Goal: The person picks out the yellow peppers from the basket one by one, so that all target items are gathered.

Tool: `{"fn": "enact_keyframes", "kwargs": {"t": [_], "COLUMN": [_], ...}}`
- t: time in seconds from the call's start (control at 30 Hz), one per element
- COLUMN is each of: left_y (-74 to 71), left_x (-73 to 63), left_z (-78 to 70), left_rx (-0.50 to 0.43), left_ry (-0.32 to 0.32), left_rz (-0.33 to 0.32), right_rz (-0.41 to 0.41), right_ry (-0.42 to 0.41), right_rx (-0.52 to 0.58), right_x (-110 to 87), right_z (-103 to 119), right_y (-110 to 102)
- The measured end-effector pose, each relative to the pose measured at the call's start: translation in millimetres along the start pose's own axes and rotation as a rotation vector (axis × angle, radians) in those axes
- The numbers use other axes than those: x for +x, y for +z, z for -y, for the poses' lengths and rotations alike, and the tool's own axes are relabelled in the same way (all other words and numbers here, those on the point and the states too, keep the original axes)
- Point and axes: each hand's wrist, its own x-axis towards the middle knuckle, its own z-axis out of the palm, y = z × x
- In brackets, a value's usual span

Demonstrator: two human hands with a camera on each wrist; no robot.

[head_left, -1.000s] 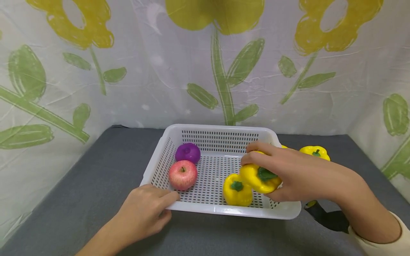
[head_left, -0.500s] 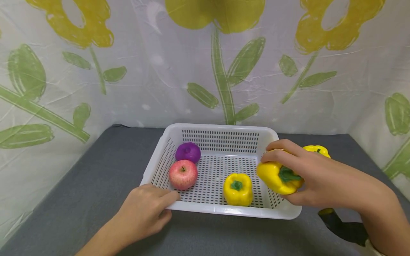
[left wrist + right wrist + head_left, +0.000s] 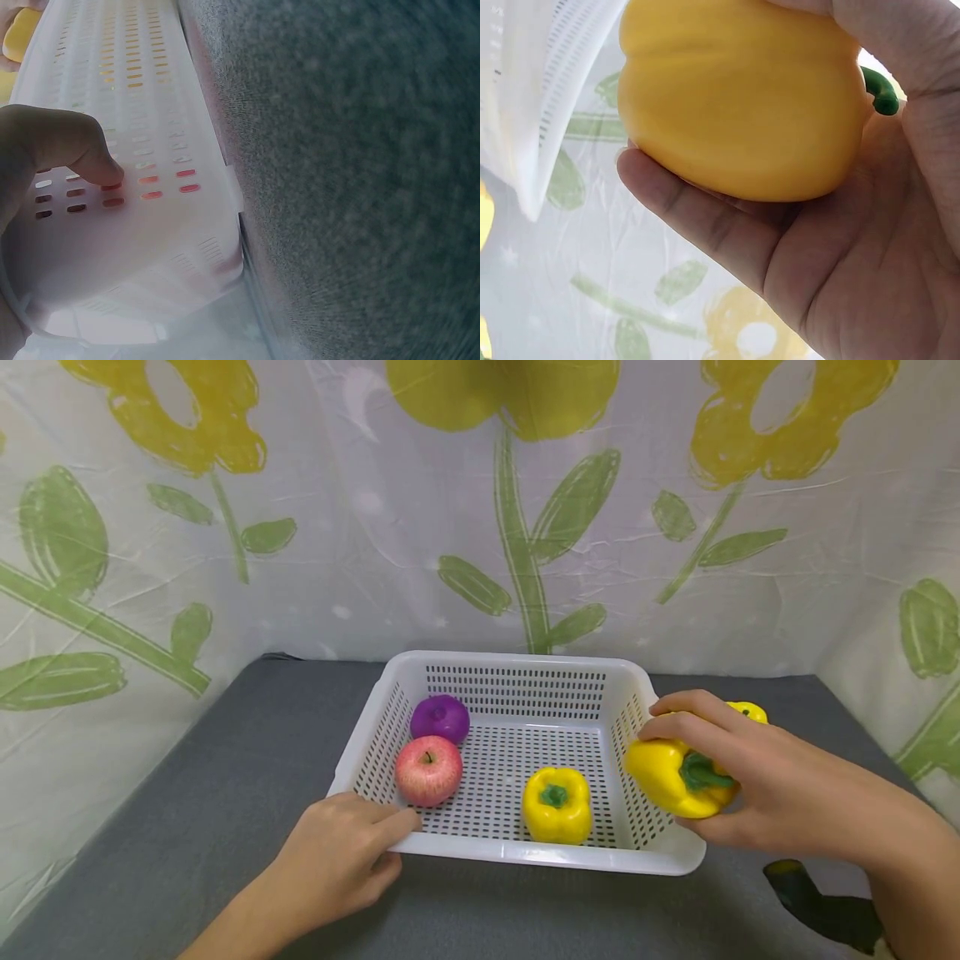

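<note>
My right hand (image 3: 738, 768) grips a yellow bell pepper (image 3: 678, 777) by its sides, over the right rim of the white plastic basket (image 3: 517, 853). In the right wrist view the held pepper (image 3: 742, 105) fills the space between thumb and fingers, its green stem toward the palm. My left hand (image 3: 345, 852) pinches the basket's front left corner; the left wrist view shows the thumb (image 3: 82, 146) pressed on the slotted outer wall. Inside the basket lie a red apple (image 3: 428, 771), a purple onion-like vegetable (image 3: 440, 719) and another yellow bell pepper (image 3: 557, 806).
Right of the basket, a yellow pepper (image 3: 750, 711) shows partly behind my right hand. A dark, curved eggplant-like item (image 3: 821, 906) lies on the grey tabletop (image 3: 225, 793) under my right forearm. A flower-printed cloth (image 3: 360, 543) hangs behind the table.
My right hand has moved right with the yellow bell pepper, from above the basket's inside to its right rim. My left hand and the basket stay in place.
</note>
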Motion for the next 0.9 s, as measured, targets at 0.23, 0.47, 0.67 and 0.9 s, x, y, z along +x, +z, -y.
{"fn": "enact_keyframes", "kwargs": {"t": [0.23, 0.47, 0.67, 0.9], "left_y": [-0.5, 0.3, 0.3, -0.2], "left_x": [0.6, -0.7, -0.9, 0.1], "left_z": [-0.3, -0.3, -0.3, -0.4], "left_rx": [0.0, -0.008, -0.006, -0.009], "left_ry": [-0.002, -0.019, -0.016, -0.018], "left_rz": [0.004, 0.013, 0.006, 0.008], "right_rz": [-0.028, -0.008, -0.028, -0.061], "right_ry": [0.036, 0.104, 0.086, 0.083], "right_rx": [-0.03, -0.037, -0.064, -0.071], "right_x": [-7.8, -10.0, -13.8, -18.4], "right_z": [-4, -7, -13, -18], "right_y": [-2, -3, -3, -3]}}
